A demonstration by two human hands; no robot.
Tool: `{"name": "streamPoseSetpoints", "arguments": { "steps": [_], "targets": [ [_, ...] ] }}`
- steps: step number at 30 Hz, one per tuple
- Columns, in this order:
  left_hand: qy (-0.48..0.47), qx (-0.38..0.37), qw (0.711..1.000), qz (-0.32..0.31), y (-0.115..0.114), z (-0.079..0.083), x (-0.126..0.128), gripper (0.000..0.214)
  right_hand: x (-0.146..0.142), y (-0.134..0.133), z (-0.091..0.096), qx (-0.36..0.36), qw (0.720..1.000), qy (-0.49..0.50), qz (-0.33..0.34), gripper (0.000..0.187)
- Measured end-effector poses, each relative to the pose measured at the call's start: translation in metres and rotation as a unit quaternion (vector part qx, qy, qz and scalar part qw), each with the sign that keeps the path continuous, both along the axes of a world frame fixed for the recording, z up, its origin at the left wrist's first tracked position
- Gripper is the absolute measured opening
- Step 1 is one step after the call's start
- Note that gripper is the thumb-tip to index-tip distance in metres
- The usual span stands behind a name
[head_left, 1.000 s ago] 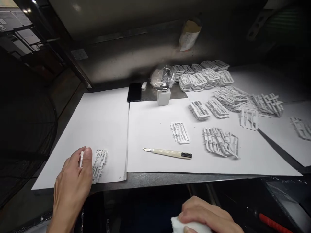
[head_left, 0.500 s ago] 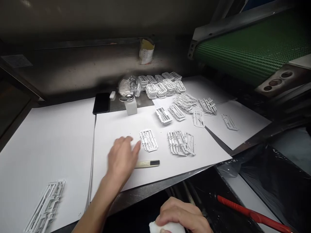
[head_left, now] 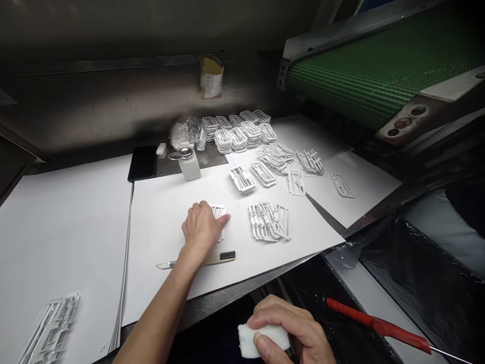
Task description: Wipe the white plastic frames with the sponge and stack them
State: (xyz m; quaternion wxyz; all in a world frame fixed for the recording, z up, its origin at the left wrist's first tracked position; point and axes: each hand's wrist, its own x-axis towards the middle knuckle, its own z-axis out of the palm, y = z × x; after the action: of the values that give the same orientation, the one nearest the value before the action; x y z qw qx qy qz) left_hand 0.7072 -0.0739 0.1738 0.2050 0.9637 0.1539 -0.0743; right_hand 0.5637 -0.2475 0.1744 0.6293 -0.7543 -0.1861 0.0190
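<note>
My left hand [head_left: 202, 226] is over a white plastic part frame [head_left: 220, 211] on the white sheet, its fingers curled across the frame and the thumb at its right side. The hand covers most of that frame. Beneath my left wrist lies a utility knife [head_left: 223, 256], blade pointing left. Close to the table's front edge, my right hand [head_left: 290, 328] pinches a folded white cloth pad [head_left: 261, 337] between thumb and fingers. A fanned group of similar frames [head_left: 269, 221] rests to the right of my left hand.
Stacked frames [head_left: 242, 134] stand at the back beside a clear plastic bag [head_left: 187, 132]. A spoon [head_left: 182, 153] lies on a white block-shaped container [head_left: 190, 168]. A black phone [head_left: 142, 163] is left of it. A green conveyor [head_left: 359, 76] rises at right; a red-handled tool [head_left: 379, 324] lies below.
My left hand has moved right onto the single frame, uncovering the knife's blade. My right hand keeps the pad, now showing more of it. The camera view has shifted to the right.
</note>
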Motion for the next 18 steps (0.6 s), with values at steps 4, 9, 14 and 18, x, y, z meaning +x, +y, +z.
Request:
{"name": "streamPoseSetpoints", "arguments": {
  "steps": [4, 9, 14, 18],
  "targets": [
    [-0.052, -0.067, 0.996, 0.018, -0.004, 0.0, 0.003, 0.037, 0.001, -0.001, 0.0, -0.012, 1.0, -0.001, 0.003, 0.015],
    [-0.097, -0.279, 0.953, 0.072, 0.003, 0.013, -0.012, 0.043, 0.001, -0.007, -0.001, -0.023, 1.0, 0.012, -0.004, 0.015],
    [-0.015, -0.536, 0.835, 0.122, 0.015, 0.02, -0.065, 0.036, 0.003, -0.007, 0.0, -0.028, 0.998, 0.037, -0.035, 0.012],
    [0.02, -0.615, 0.765, 0.189, 0.022, 0.017, -0.112, 0.026, 0.002, 0.006, 0.001, -0.016, 0.999, 0.0, -0.049, 0.019]
  ]
}}
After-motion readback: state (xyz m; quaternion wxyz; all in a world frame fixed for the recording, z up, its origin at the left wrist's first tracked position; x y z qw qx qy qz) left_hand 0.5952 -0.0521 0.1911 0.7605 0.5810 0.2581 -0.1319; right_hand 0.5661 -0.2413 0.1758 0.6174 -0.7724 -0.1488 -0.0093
